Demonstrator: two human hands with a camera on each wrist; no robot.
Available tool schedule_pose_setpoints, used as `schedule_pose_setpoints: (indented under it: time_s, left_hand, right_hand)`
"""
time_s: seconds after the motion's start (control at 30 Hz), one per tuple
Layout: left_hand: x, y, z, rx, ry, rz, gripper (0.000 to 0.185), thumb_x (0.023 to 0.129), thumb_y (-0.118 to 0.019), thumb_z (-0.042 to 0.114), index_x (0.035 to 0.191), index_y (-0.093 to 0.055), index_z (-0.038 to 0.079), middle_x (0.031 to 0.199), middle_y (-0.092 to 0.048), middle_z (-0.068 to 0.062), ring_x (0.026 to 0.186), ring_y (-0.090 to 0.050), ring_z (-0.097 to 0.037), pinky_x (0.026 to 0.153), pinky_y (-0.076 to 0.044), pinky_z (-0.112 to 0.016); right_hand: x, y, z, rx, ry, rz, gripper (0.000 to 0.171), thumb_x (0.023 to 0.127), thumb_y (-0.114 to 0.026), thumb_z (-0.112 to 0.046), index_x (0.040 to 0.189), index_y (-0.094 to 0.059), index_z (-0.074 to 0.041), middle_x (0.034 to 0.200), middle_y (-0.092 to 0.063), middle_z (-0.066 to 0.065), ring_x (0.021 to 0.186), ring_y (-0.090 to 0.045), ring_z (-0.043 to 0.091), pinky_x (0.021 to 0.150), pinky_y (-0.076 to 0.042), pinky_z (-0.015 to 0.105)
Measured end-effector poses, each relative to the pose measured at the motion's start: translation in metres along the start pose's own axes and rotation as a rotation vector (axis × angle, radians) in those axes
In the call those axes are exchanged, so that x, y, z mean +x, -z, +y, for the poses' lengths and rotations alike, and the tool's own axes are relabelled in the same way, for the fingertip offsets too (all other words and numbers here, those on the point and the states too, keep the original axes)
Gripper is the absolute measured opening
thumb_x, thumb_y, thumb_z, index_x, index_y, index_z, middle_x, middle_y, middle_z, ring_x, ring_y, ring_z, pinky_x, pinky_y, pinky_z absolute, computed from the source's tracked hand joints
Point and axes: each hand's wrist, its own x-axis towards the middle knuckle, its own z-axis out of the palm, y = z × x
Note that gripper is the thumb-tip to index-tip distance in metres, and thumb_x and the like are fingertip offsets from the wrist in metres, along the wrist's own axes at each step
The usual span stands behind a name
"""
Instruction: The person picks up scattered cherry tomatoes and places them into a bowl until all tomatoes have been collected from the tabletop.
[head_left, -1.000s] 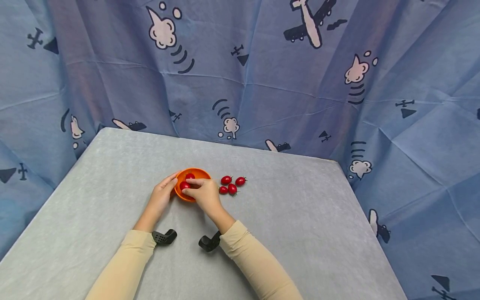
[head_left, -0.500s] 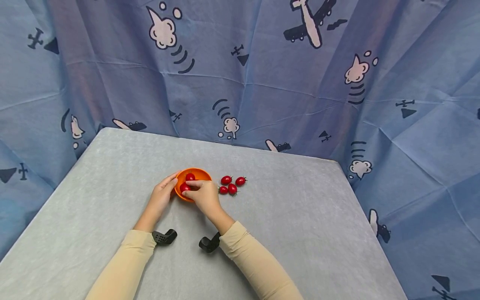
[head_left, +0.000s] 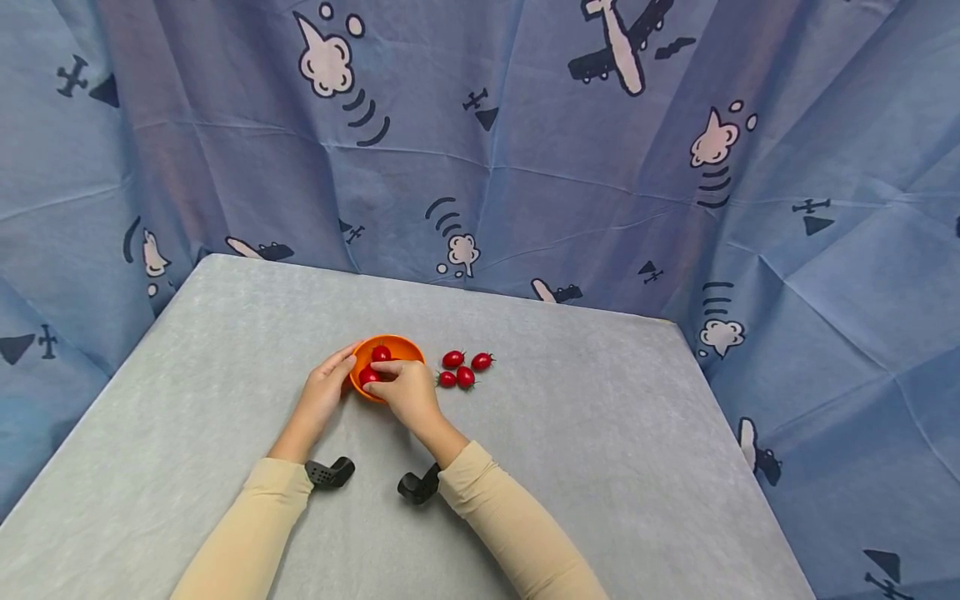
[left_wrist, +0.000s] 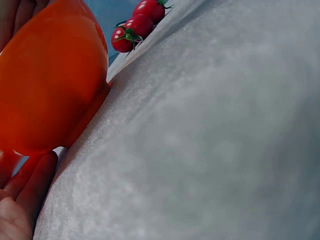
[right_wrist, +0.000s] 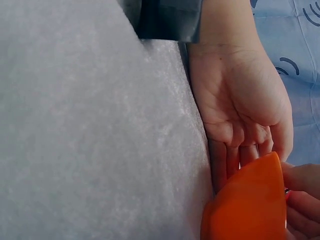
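A small orange bowl (head_left: 397,344) sits mid-table, and it fills the left of the left wrist view (left_wrist: 50,85). My left hand (head_left: 324,390) rests flat against its left side, its straight fingers (right_wrist: 235,150) touching the wall. My right hand (head_left: 410,390) reaches over the near rim and pinches a red cherry tomato (head_left: 367,376) inside the bowl. A second tomato (head_left: 381,353) lies in the bowl behind it. Several more cherry tomatoes (head_left: 459,369) with green stems lie on the cloth just right of the bowl, and they also show far off in the left wrist view (left_wrist: 135,25).
The table (head_left: 585,433) is covered in grey felt. Blue printed cloth (head_left: 525,150) hangs behind it and along both sides. The black wrist cameras (head_left: 330,472) sit under my cream sleeves. The table's edges run close at the left and right.
Almost nothing. My right hand with its tomato has shifted only slightly over the bowl. The left hand and the loose tomatoes stay put.
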Motion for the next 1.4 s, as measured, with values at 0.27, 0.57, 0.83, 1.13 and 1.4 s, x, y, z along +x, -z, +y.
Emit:
schedule_pose_setpoints:
  time_s: [0.27,0.57,0.83,1.13,1.4]
  left_hand:
    - [0.000,0.000,-0.001,-0.008,0.001,0.002,0.046,0.107,-0.043,0.025,0.150,-0.044,0.008,0.157,-0.041,-0.008,0.144,-0.039,-0.020,0.099,-0.042,-0.004]
    - [0.002,0.001,-0.003,0.008,0.011,-0.006,0.048,0.107,-0.042,0.028,0.151,-0.043,0.009,0.158,-0.040,-0.005,0.145,-0.038,-0.018,0.111,-0.039,-0.016]
    - [0.002,0.000,-0.001,-0.015,0.014,-0.001,0.046,0.108,-0.042,0.024,0.151,-0.042,0.007,0.159,-0.039,-0.006,0.147,-0.036,-0.016,0.118,-0.034,-0.026]
    - [0.002,-0.001,0.000,-0.029,0.024,-0.003,0.046,0.108,-0.041,0.023,0.151,-0.042,0.007,0.159,-0.039,-0.006,0.146,-0.036,-0.016,0.118,-0.034,-0.026]
    - [0.002,-0.002,0.000,-0.031,0.022,-0.003,0.046,0.108,-0.041,0.022,0.151,-0.042,0.006,0.158,-0.040,-0.007,0.146,-0.037,-0.017,0.115,-0.037,-0.021]
  right_hand:
    - [0.000,0.000,-0.001,0.006,-0.007,-0.004,0.028,0.081,-0.083,-0.015,0.108,-0.078,-0.008,0.108,-0.077,0.005,0.112,-0.067,0.019,0.092,-0.058,0.027]
    - [-0.003,0.012,0.002,0.116,-0.060,-0.002,0.032,0.082,-0.081,-0.012,0.113,-0.076,-0.007,0.110,-0.076,0.006,0.114,-0.066,0.021,0.085,-0.060,0.023]
    - [-0.003,0.035,0.013,0.266,-0.103,0.055,0.032,0.080,-0.082,-0.008,0.111,-0.076,-0.003,0.108,-0.076,0.014,0.101,-0.073,0.025,0.083,-0.061,0.030]
    - [-0.003,0.057,0.035,0.355,-0.104,0.125,0.032,0.080,-0.079,-0.005,0.111,-0.074,0.003,0.110,-0.075,0.017,0.103,-0.072,0.027,0.080,-0.062,0.029]
    - [-0.003,0.068,0.049,0.404,-0.135,0.161,0.034,0.080,-0.078,-0.002,0.113,-0.072,0.006,0.111,-0.073,0.023,0.093,-0.075,0.027,0.077,-0.062,0.029]
